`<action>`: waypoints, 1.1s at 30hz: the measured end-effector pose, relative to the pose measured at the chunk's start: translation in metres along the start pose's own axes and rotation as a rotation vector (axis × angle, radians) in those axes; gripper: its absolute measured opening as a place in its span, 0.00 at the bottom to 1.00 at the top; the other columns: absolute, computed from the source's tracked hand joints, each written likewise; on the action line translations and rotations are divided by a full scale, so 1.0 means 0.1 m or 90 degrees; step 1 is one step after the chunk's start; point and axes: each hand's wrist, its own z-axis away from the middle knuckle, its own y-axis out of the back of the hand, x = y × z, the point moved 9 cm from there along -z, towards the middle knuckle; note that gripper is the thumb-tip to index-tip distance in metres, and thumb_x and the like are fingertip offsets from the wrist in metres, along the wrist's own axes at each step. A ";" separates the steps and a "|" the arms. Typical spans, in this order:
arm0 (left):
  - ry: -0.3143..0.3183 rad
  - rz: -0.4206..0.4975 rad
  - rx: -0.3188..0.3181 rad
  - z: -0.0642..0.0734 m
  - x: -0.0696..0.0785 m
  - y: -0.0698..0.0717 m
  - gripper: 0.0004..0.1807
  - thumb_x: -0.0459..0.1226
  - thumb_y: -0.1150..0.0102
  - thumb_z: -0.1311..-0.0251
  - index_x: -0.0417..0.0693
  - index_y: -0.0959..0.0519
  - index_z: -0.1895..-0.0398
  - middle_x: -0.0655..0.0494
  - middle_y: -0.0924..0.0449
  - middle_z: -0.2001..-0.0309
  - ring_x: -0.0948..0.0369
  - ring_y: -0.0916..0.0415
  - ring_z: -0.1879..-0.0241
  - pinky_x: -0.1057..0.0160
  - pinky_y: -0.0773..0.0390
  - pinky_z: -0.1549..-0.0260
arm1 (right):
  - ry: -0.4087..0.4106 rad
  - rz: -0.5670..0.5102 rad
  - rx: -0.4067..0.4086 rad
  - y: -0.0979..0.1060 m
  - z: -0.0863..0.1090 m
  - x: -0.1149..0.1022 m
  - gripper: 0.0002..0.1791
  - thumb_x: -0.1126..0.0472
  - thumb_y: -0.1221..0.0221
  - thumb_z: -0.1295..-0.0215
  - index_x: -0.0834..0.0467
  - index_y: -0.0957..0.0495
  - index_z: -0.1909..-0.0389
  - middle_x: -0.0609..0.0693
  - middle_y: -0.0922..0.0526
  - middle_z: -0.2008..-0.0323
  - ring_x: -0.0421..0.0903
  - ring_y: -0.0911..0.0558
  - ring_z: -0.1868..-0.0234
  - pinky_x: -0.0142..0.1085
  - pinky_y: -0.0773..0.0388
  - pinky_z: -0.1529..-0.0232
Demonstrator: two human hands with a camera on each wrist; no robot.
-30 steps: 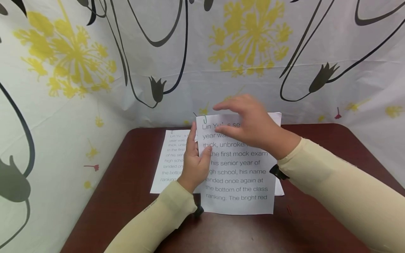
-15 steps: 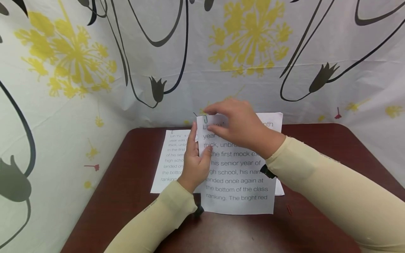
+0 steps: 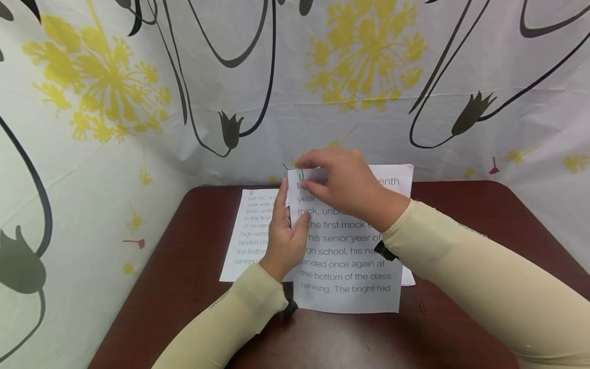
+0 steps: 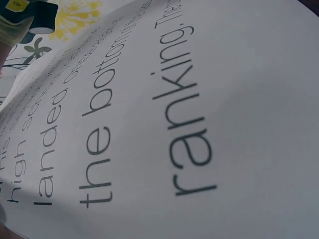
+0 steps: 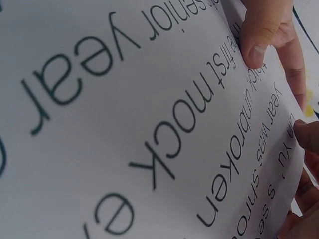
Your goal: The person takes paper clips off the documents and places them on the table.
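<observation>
A printed sheet (image 3: 345, 277) is held up over the table, with a green paper clip (image 3: 301, 175) at its top left corner. My left hand (image 3: 287, 243) grips its left edge, thumb on the printed face and fingers behind. At the top edge is my right hand (image 3: 348, 187), its thumb on the front just below the clip and its index finger arched over the top. The right wrist view shows the right thumb (image 5: 305, 132) against the sheet's edge with other fingers behind. Print from the lower lines of the sheet (image 4: 239, 124) fills the left wrist view.
Behind the held sheet, more printed paper (image 3: 249, 241) lies on the dark red table (image 3: 184, 307), with a clip at its top. A small red paper clip (image 3: 422, 306) lies to the right. Patterned cloth (image 3: 295, 92) hangs around the table's back and sides.
My right hand has moved left along the sheet's top edge to the green paper clip, its thumb and index finger drawing closer together. My left hand and the sheet have stayed nearly still.
</observation>
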 end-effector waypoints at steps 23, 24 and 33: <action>-0.006 0.003 -0.005 0.01 0.00 -0.03 0.49 0.24 0.55 0.23 0.71 0.66 0.14 0.45 0.21 0.33 0.48 0.12 0.48 0.55 0.10 0.53 | -0.052 -0.010 0.003 -0.04 0.03 0.02 0.15 0.64 0.29 0.37 0.49 0.11 0.50 0.42 0.08 0.55 0.46 0.19 0.58 0.49 0.32 0.56; -0.005 0.004 -0.004 0.01 0.00 -0.02 0.49 0.24 0.55 0.23 0.71 0.66 0.14 0.45 0.21 0.33 0.48 0.12 0.48 0.55 0.10 0.53 | -0.053 -0.012 0.004 -0.04 0.03 0.02 0.15 0.64 0.29 0.37 0.49 0.11 0.50 0.42 0.08 0.55 0.46 0.20 0.59 0.49 0.33 0.57; -0.009 0.000 -0.009 0.01 0.01 -0.03 0.49 0.24 0.55 0.23 0.70 0.65 0.13 0.45 0.22 0.32 0.46 0.12 0.49 0.55 0.10 0.54 | -0.053 -0.035 0.024 -0.01 0.01 0.02 0.15 0.64 0.30 0.37 0.52 0.11 0.49 0.47 0.08 0.56 0.47 0.20 0.59 0.46 0.28 0.55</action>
